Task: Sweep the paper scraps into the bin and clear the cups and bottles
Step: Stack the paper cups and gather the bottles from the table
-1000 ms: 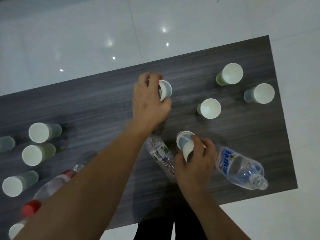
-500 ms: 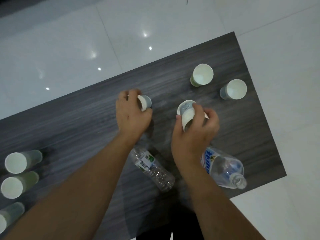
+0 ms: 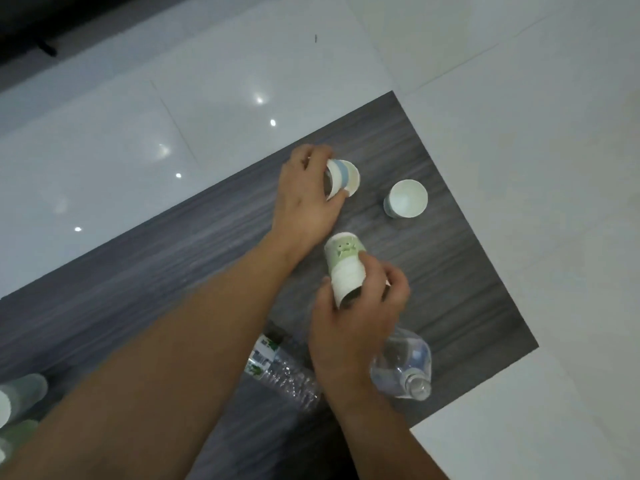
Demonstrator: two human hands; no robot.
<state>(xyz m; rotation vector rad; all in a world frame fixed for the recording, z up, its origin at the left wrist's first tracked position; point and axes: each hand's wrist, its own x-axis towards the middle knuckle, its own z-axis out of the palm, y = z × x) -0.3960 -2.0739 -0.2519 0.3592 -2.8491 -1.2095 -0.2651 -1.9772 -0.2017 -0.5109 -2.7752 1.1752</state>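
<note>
left hand [image 3: 304, 199] grips a nested blue cup [image 3: 341, 176], right hand [image 3: 360, 306] grips a green stack [image 3: 346, 268], probably to gather cups compactly; loose cup [image 3: 406, 198] beside the left grip.

Likely an office or meeting room: dark wood-grain table [image 3: 433, 271] on glossy white floor tiles [image 3: 207, 109]

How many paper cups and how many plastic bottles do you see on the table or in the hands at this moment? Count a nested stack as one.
Paper cups or cup stacks: 5, namely the left hand's stack, the right hand's stack, the free cup, and two at the left edge.
Plastic bottles: 2, labelled and uncapped.
Total: 7.
</note>
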